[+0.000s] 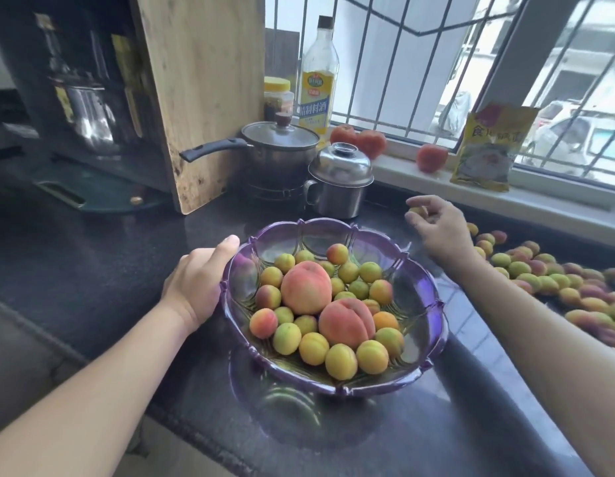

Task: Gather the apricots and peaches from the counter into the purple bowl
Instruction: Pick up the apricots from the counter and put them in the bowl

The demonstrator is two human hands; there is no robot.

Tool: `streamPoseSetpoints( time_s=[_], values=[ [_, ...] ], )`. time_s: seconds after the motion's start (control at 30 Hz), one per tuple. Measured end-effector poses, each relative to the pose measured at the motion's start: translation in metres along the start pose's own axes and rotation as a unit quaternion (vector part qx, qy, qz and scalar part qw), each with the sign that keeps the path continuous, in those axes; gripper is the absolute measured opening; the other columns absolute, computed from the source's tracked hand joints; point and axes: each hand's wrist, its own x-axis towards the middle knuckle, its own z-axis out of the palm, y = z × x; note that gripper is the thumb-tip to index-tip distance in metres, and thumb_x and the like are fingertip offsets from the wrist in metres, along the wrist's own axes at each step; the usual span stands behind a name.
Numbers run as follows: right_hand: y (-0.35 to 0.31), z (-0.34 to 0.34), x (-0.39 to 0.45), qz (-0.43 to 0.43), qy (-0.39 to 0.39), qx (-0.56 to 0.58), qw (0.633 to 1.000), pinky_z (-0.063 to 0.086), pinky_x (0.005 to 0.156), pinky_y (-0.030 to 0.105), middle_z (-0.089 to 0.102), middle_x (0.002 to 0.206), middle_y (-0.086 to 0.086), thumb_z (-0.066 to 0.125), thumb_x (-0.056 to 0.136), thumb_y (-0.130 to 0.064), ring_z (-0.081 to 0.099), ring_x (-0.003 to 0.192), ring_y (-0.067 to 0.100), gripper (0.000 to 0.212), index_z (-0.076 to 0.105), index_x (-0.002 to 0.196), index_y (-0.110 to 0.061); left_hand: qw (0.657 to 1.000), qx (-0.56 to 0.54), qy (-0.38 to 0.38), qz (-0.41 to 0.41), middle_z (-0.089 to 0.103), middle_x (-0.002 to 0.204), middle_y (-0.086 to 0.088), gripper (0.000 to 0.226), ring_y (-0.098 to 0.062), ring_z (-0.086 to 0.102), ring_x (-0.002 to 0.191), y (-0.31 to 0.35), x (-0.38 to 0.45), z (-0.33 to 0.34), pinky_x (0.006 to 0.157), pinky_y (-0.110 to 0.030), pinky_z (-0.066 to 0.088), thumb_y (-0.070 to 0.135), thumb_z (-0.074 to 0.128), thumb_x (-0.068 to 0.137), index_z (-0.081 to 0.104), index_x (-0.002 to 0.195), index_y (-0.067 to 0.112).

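purple bowl [433, 325]: translucent glossy plastic or glass, ribbed, scalloped rim
counter [437, 425]: dark speckled stone, polished, mirrors the bowl
peaches [306, 287]: matt, faintly fuzzy skin
apricots [340, 361]: smooth, soft sheen
cutting board [199, 91]: bare wood, matt, stained at the edges
lidded mug [339, 182]: shiny bare metal
saucepan [278, 149]: dull metal, glass lid, black plastic handle
bottle [318, 74]: clear plastic, glossy paper label
packet [488, 148]: glossy printed plastic

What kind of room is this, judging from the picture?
Most likely a home kitchen: a lidded saucepan on a burner, a cooking wine bottle by the window, and a wooden cutting board leaning upright on the counter.
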Motion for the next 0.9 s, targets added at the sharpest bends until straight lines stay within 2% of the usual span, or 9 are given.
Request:
streamPoseSetpoints(
  time_s=[0.07,0.13,0.23,0.33,0.43,0.5,0.73,0.9],
  values=[
    [-0.031,-0.019,-0.021,-0.006,-0.027,0.049,0.998,0.053,0.072,0.027,0.069,0.089,0.003,0.072,0.092,-0.015,0.06,0.073,0.01,0.021,0.072,0.108,-0.029,1.0,0.0,-0.004,0.003,0.069,0.067,-0.008,0.073,-0.043,0.066,0.088,-0.002,0.0,0.0,0.103,-0.056,0.048,0.083,0.028,0.079,0.06,0.051,0.024],
    [-0.066,-0.03,-0.039,-0.02,-0.09,0.059,0.994,0.053,0.066,0.02,0.071,0.087,0.002,0.073,0.089,-0.009,0.062,0.069,0.007,0.027,0.072,0.111,-0.026,1.0,0.004,-0.005,0.004,0.071,0.071,-0.011,0.075,-0.043,0.066,0.089,0.0,-0.002,0.0,0.103,-0.055,0.048,0.085,0.026,0.078,0.06,0.051,0.025],
    [-0.108,-0.02,-0.053,-0.081,-0.192,-0.005,0.978,0.058,0.08,0.024,0.074,0.1,-0.004,0.075,0.087,-0.009,0.072,0.085,0.01,0.03,0.073,0.112,-0.026,1.0,0.009,0.0,-0.002,0.071,0.074,-0.009,0.073,-0.041,0.064,0.091,0.006,-0.005,-0.001,0.101,-0.051,0.048,0.086,0.023,0.074,0.062,0.053,0.028],
    [-0.122,0.013,-0.058,-0.179,-0.244,-0.139,0.943,0.053,0.085,0.026,0.066,0.105,-0.007,0.076,0.087,-0.016,0.065,0.092,0.01,0.03,0.072,0.115,-0.024,1.0,0.013,0.006,-0.01,0.073,0.082,-0.008,0.073,-0.039,0.064,0.096,0.011,-0.009,-0.003,0.1,-0.047,0.048,0.088,0.022,0.07,0.068,0.06,0.032],
    [-0.122,0.042,-0.058,-0.192,-0.248,-0.173,0.934,0.044,0.08,0.026,0.059,0.095,-0.01,0.075,0.087,-0.021,0.055,0.087,0.01,0.03,0.07,0.117,-0.023,1.0,0.007,0.008,-0.013,0.077,0.088,-0.007,0.086,-0.037,0.065,0.1,0.009,-0.009,-0.004,0.101,-0.046,0.047,0.089,0.022,0.067,0.079,0.076,0.026],
    [-0.118,0.053,-0.055,-0.21,-0.237,-0.213,0.924,0.043,0.082,0.031,0.057,0.097,-0.008,0.074,0.089,-0.025,0.051,0.092,0.014,0.03,0.068,0.118,-0.022,1.0,0.01,0.007,-0.016,0.078,0.091,-0.005,0.088,-0.036,0.066,0.102,0.009,-0.009,-0.004,0.103,-0.046,0.047,0.089,0.022,0.066,0.081,0.082,0.027],
    [-0.109,0.062,-0.054,-0.242,-0.249,-0.288,0.893,0.051,0.084,0.039,0.052,0.109,-0.003,0.069,0.091,-0.03,0.058,0.095,0.026,0.026,0.066,0.116,-0.022,0.999,0.027,0.01,-0.023,0.076,0.09,-0.003,0.092,-0.035,0.064,0.099,0.013,-0.011,-0.004,0.096,-0.043,0.046,0.089,0.019,0.064,0.08,0.085,0.024],
    [-0.111,0.059,-0.055,-0.262,-0.243,-0.291,0.887,0.053,0.08,0.04,0.055,0.103,-0.003,0.061,0.097,-0.029,0.06,0.091,0.025,0.017,0.07,0.109,-0.021,0.999,0.032,0.008,-0.028,0.076,0.091,-0.003,0.088,-0.035,0.064,0.099,0.013,-0.012,-0.004,0.094,-0.043,0.045,0.088,0.02,0.069,0.08,0.084,0.025]
  ],
)
